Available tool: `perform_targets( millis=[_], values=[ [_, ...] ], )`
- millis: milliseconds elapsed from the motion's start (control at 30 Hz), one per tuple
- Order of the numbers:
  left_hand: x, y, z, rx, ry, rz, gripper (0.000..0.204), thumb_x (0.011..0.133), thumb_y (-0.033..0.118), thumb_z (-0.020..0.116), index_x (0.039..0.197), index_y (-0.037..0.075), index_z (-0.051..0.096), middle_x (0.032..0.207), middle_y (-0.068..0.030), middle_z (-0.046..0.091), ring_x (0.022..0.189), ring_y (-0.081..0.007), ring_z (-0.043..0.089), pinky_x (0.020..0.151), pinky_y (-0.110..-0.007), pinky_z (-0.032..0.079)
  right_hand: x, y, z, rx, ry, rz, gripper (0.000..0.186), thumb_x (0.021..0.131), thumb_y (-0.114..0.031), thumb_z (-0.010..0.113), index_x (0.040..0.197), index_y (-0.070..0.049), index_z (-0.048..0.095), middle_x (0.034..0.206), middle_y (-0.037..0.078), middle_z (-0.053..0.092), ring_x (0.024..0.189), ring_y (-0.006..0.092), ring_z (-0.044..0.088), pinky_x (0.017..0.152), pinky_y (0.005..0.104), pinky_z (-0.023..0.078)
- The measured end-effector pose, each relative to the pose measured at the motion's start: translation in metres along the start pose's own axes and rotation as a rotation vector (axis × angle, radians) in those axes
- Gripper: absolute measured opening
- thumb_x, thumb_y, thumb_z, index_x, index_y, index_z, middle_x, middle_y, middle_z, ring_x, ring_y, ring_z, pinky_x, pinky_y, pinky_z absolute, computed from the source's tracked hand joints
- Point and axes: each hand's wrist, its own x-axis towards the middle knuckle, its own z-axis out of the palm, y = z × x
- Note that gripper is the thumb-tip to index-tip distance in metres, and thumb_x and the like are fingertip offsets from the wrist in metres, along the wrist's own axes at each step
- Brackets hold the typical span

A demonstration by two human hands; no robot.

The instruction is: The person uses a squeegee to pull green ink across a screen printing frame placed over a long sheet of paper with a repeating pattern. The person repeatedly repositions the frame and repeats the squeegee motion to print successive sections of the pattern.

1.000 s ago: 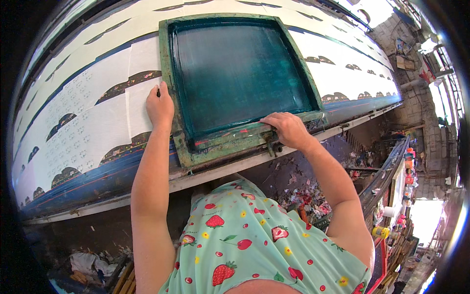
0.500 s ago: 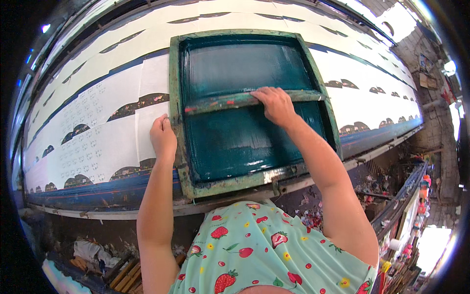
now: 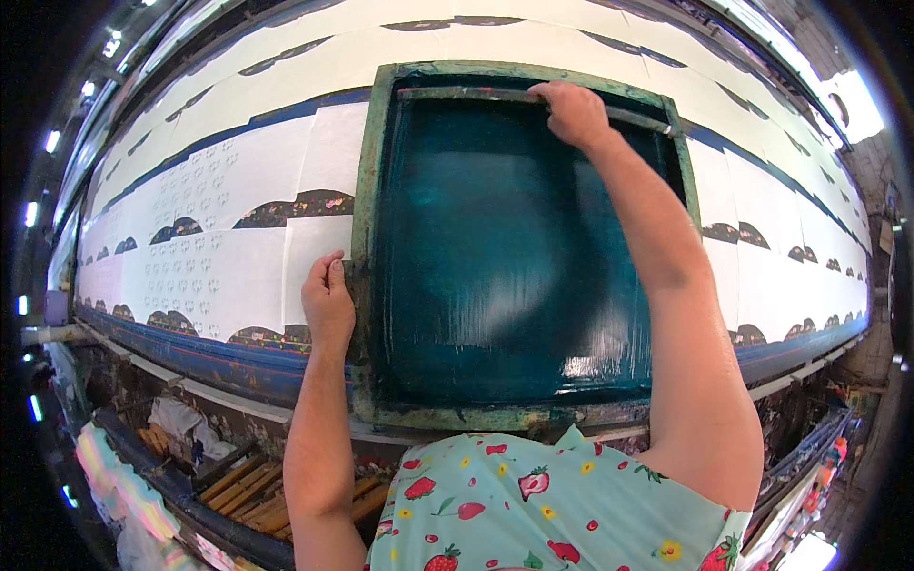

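A screen-printing frame (image 3: 365, 228) with worn green edges lies on the long printing table, its mesh coated in dark teal ink (image 3: 495, 219). Along the far inside edge of the frame stretches a squeegee (image 3: 466, 93), a long paint-stained bar. My right hand (image 3: 576, 112) is closed over the middle of it, with the fingertips hidden on its far side. Beside the frame's left edge, my left hand (image 3: 328, 300) is closed with bent fingers against the side bar. Wet ink shines near the close end of the mesh.
White printed sheets (image 3: 209, 276) with dark flowered arcs cover the table on both sides of the frame. A rail (image 3: 190, 381) runs along the table's near edge. Wooden slats (image 3: 243, 495) and crumpled cloth (image 3: 186, 428) lie below on the left.
My right hand and the squeegee have moved from the middle of the mesh to its far edge. My left hand stays by the frame's left side. The whole view has shifted slightly.
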Motion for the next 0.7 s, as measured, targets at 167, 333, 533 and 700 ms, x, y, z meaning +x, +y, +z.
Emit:
perform_targets(
  millis=[167,333,533,700],
  values=[
    [-0.001,-0.004,0.001,-0.012,0.016,0.021,0.029,0.118,0.018,0.058,0.132,0.000,0.076,0.117,-0.0153,0.081,0.108,-0.0223,0.073,0.099,-0.036,0.055,0.025,0.019,-0.005,-0.035,0.029,-0.047,0.044,0.093,-0.005,0.068,0.134,-0.017,0.076,0.123,0.014,0.079,0.116,0.0399,0.076,0.099,0.0540,0.062],
    [-0.003,0.001,0.000,0.064,0.017,0.053,0.029,0.118,0.018,0.057,0.130,0.000,0.076,0.113,-0.0135,0.081,0.103,-0.0196,0.071,0.095,-0.035,0.054,0.030,0.037,0.012,-0.043,0.057,-0.032,0.043,0.092,-0.006,0.070,0.132,-0.019,0.077,0.124,0.013,0.080,0.115,0.0396,0.077,0.100,0.0549,0.062],
    [-0.004,0.008,0.000,0.070,0.015,0.051,0.029,0.118,0.018,0.057,0.130,-0.001,0.076,0.111,-0.0129,0.080,0.100,-0.0184,0.070,0.093,-0.034,0.054,0.028,0.049,0.015,-0.024,0.030,-0.101,0.049,0.091,-0.006,0.068,0.136,-0.023,0.078,0.127,0.014,0.080,0.118,0.0400,0.076,0.103,0.0556,0.061],
    [-0.002,-0.002,0.001,0.022,0.029,0.113,0.028,0.117,0.017,0.058,0.130,-0.002,0.076,0.111,-0.0129,0.080,0.100,-0.0185,0.070,0.092,-0.034,0.054,0.033,0.047,-0.002,-0.020,-0.122,-0.098,0.055,0.089,-0.007,0.067,0.140,-0.023,0.075,0.128,0.018,0.079,0.119,0.0421,0.075,0.105,0.0559,0.060]
  ],
)
